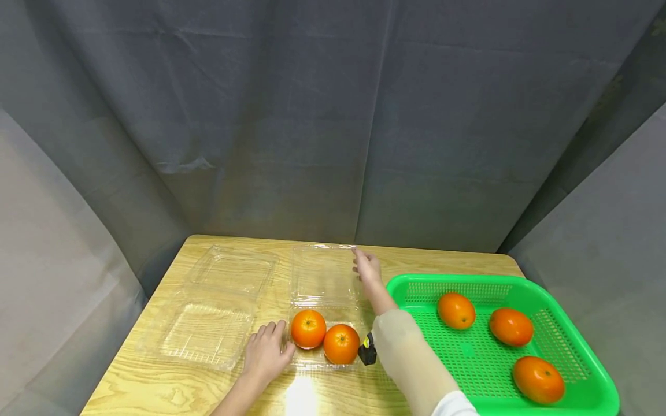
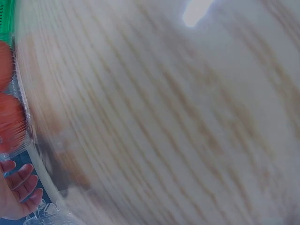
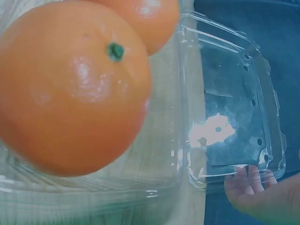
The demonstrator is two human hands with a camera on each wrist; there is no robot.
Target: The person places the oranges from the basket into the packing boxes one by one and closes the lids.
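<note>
Two oranges [image 1: 341,344] sit side by side in the base of a clear plastic clamshell box [image 1: 324,368], whose lid [image 1: 324,276] stands open toward the back. My right hand [image 1: 367,267] reaches past the oranges to the lid's far right corner. Fingers [image 3: 255,180] lie along the lid's edge in the right wrist view, not curled round it. Left of the base, my left hand [image 1: 266,351] has its fingers loosely spread, the thumb close to the left orange [image 1: 308,329]; it holds nothing. Only part of this hand [image 2: 18,192] shows in the left wrist view.
Another open clear clamshell box [image 1: 208,329] lies on the left of the wooden table [image 1: 125,370]. At the right a green plastic basket [image 1: 577,335] holds three more oranges [image 1: 511,326], under and beside my right forearm. Grey curtain [image 1: 312,144] hangs behind the table.
</note>
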